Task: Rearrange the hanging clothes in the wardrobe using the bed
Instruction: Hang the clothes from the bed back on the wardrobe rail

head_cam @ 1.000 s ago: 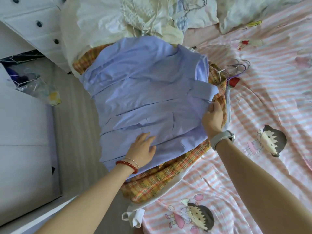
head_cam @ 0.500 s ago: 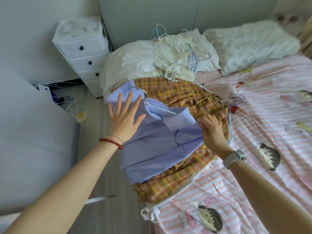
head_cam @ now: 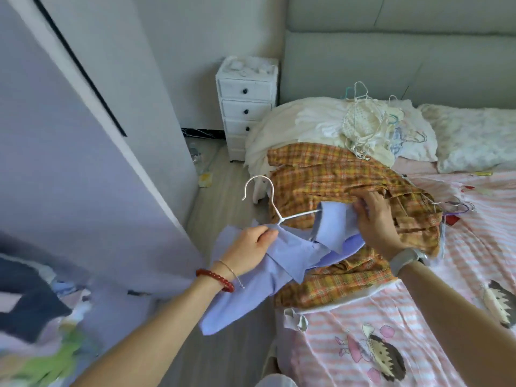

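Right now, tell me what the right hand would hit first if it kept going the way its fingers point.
The right hand points up-left over the blue shirt collar. Going on, it would likely meet the white hanger wire first, though depth is unclear.

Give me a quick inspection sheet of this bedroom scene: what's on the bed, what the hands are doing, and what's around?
Surface: bed with pink striped cartoon sheet.
Job's things: lilac shirt on a white hanger, partly off the bed's edge; orange plaid garment under it; cream clothes pile with loose hangers on top.
Clutter: small items on the floor by the drawers, too small to tell.
Hands: left hand grips the shirt at the hanger's base; right hand holds the shirt's collar area.
Cables: nothing seen.
Surroundings: white drawer unit, grey headboard, pillow, wardrobe door.
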